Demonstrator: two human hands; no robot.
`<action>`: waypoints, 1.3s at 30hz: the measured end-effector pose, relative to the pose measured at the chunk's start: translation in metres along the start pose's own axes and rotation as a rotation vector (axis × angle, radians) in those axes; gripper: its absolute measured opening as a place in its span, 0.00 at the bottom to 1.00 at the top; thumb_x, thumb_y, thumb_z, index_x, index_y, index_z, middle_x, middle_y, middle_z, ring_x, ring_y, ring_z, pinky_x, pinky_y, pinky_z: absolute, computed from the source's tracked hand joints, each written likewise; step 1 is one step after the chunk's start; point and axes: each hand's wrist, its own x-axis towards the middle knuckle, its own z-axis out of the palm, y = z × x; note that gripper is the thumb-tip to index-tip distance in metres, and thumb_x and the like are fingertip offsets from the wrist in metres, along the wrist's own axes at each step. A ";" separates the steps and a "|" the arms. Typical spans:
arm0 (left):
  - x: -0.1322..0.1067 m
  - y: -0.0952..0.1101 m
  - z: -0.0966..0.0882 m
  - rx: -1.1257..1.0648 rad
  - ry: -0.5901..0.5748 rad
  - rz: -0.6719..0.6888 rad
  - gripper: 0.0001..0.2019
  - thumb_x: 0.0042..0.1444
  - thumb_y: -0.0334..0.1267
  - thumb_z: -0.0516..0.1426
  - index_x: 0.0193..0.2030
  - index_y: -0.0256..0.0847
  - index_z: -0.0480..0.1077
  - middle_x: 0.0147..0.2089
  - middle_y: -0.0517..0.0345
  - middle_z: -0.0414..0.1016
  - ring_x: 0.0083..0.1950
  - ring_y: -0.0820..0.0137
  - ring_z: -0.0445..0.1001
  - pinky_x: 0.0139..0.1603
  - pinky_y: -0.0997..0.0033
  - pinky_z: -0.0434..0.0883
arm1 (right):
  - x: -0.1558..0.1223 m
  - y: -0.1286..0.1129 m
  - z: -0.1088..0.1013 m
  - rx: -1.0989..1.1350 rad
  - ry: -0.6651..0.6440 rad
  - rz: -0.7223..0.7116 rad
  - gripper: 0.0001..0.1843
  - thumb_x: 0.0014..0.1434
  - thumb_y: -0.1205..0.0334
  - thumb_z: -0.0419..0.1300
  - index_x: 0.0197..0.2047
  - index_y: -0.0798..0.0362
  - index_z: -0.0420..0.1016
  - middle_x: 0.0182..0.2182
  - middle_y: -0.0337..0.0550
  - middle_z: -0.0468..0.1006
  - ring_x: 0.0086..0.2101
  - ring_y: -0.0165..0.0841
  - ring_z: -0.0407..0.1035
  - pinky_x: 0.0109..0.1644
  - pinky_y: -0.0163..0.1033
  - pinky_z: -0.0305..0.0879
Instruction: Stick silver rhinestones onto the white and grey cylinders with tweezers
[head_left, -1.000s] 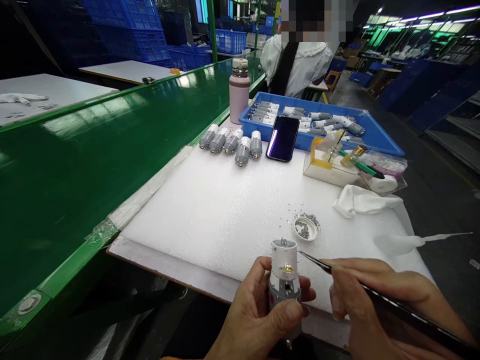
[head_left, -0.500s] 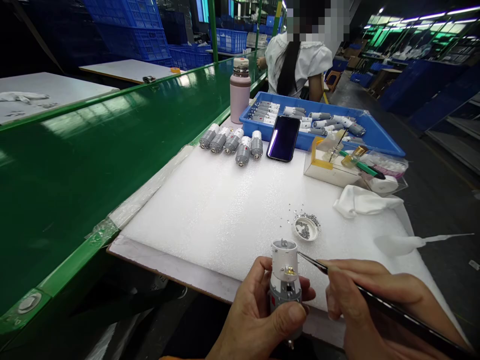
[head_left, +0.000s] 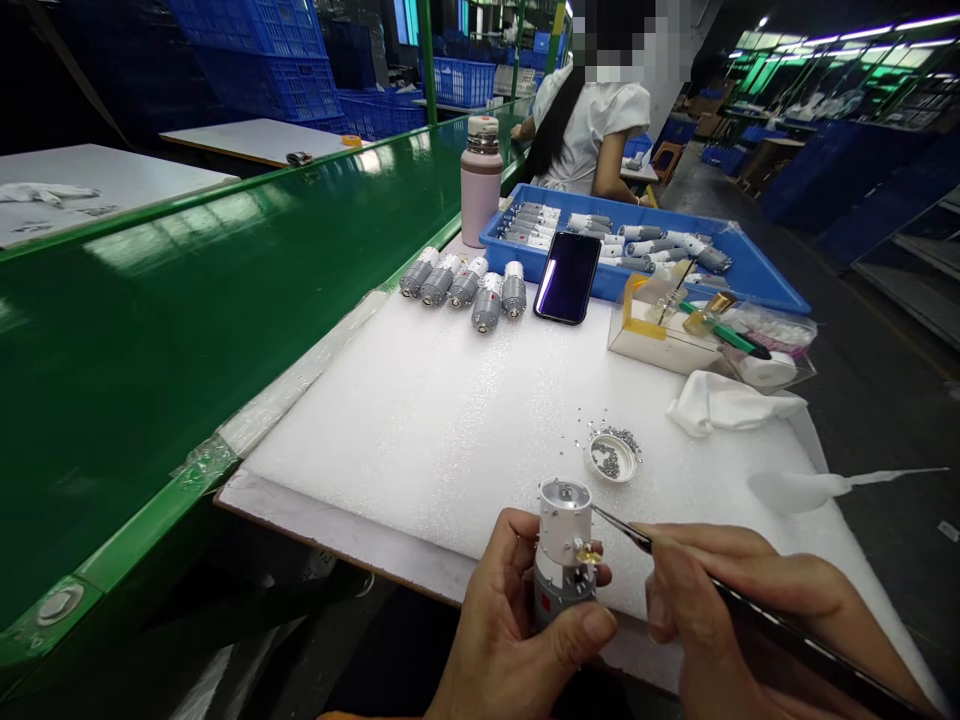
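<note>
My left hand (head_left: 525, 630) is wrapped round a white-and-grey spacecraft model (head_left: 564, 535), held upright above the table's front edge. Small studs dot its white upper part, and a gold-coloured piece sticks out at its side. In my right hand (head_left: 750, 600) are black tweezers (head_left: 630, 532), pinched between thumb and fingers. Their tips are at the right side of the model's top rim; whether they grip a tiny part I cannot tell. Just beyond the model, a small white cap (head_left: 613, 468) holds tiny silvery parts, with more scattered round it.
Several similar models (head_left: 487, 303) stand beside a phone (head_left: 568, 278) and a pink bottle (head_left: 480, 190). More lie in a blue tray (head_left: 765, 285). A clear box (head_left: 660, 340) with small bottles and a white cloth (head_left: 727, 402) are at right. A green conveyor (head_left: 225, 270) runs along the left.
The model has turned and tilted a little in my left hand, shifting slightly left. The tweezers moved slightly left with it. Farther back, the person in white has leaned left.
</note>
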 end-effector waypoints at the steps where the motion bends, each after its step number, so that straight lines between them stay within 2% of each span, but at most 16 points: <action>1: 0.000 0.001 0.001 0.013 0.009 0.013 0.19 0.51 0.44 0.68 0.46 0.44 0.68 0.47 0.54 0.72 0.49 0.64 0.71 0.50 0.62 0.67 | -0.001 -0.001 0.001 0.004 0.004 0.015 0.08 0.57 0.70 0.65 0.30 0.54 0.70 0.27 0.36 0.77 0.21 0.24 0.73 0.22 0.25 0.67; 5: 0.000 0.003 0.003 0.059 0.047 0.020 0.19 0.51 0.45 0.68 0.44 0.44 0.67 0.43 0.56 0.72 0.45 0.66 0.71 0.47 0.65 0.67 | -0.004 -0.003 0.003 0.023 0.039 0.074 0.08 0.58 0.70 0.65 0.31 0.55 0.69 0.28 0.37 0.78 0.22 0.25 0.74 0.24 0.26 0.69; 8: 0.000 0.005 0.005 0.074 0.047 -0.001 0.19 0.51 0.44 0.68 0.43 0.44 0.67 0.42 0.57 0.73 0.43 0.68 0.71 0.44 0.67 0.67 | -0.004 -0.001 0.001 0.025 -0.017 0.055 0.07 0.58 0.71 0.64 0.31 0.55 0.70 0.28 0.38 0.77 0.25 0.26 0.75 0.27 0.27 0.71; 12: -0.001 0.009 0.006 0.060 0.050 -0.030 0.19 0.51 0.44 0.68 0.44 0.43 0.66 0.44 0.56 0.72 0.44 0.67 0.72 0.46 0.66 0.67 | -0.002 0.004 -0.001 0.019 -0.073 0.018 0.08 0.57 0.74 0.64 0.33 0.54 0.69 0.29 0.38 0.78 0.28 0.27 0.77 0.31 0.27 0.72; 22: 0.001 0.009 0.006 0.070 0.044 -0.028 0.19 0.51 0.43 0.68 0.44 0.43 0.66 0.42 0.56 0.73 0.43 0.68 0.72 0.43 0.67 0.68 | -0.002 0.007 -0.003 0.069 -0.080 0.023 0.09 0.57 0.74 0.64 0.33 0.54 0.68 0.30 0.38 0.79 0.25 0.27 0.76 0.33 0.29 0.74; 25: -0.001 0.007 0.006 0.068 0.050 -0.059 0.20 0.51 0.44 0.68 0.44 0.43 0.65 0.42 0.55 0.73 0.43 0.68 0.72 0.43 0.68 0.68 | -0.002 0.008 -0.003 0.076 -0.048 0.024 0.08 0.57 0.75 0.64 0.33 0.55 0.70 0.31 0.39 0.78 0.24 0.26 0.75 0.31 0.28 0.74; 31: 0.000 0.005 0.004 0.041 0.062 -0.058 0.22 0.50 0.46 0.69 0.46 0.43 0.66 0.45 0.54 0.73 0.47 0.64 0.73 0.45 0.66 0.69 | -0.001 0.007 0.000 0.081 -0.068 0.005 0.08 0.56 0.74 0.65 0.33 0.55 0.70 0.29 0.39 0.78 0.27 0.29 0.76 0.31 0.31 0.74; 34: 0.000 0.009 0.005 0.040 0.071 -0.060 0.21 0.51 0.46 0.68 0.47 0.43 0.67 0.48 0.52 0.74 0.49 0.63 0.74 0.49 0.63 0.70 | 0.000 0.004 0.002 0.036 0.020 0.043 0.07 0.57 0.70 0.65 0.31 0.55 0.71 0.28 0.39 0.78 0.27 0.29 0.76 0.30 0.30 0.74; 37: -0.002 0.014 0.006 -0.003 0.082 -0.135 0.21 0.54 0.48 0.66 0.49 0.40 0.69 0.45 0.48 0.78 0.41 0.68 0.77 0.43 0.67 0.72 | 0.003 0.006 -0.002 0.003 0.108 0.061 0.07 0.56 0.67 0.67 0.30 0.55 0.73 0.28 0.41 0.77 0.27 0.29 0.75 0.25 0.28 0.70; 39: -0.003 0.017 0.006 -0.089 0.082 -0.188 0.21 0.54 0.49 0.65 0.49 0.38 0.70 0.44 0.48 0.79 0.37 0.69 0.78 0.38 0.70 0.73 | 0.004 0.012 -0.007 0.031 0.108 0.074 0.07 0.56 0.67 0.68 0.31 0.56 0.73 0.30 0.41 0.78 0.22 0.27 0.72 0.19 0.28 0.64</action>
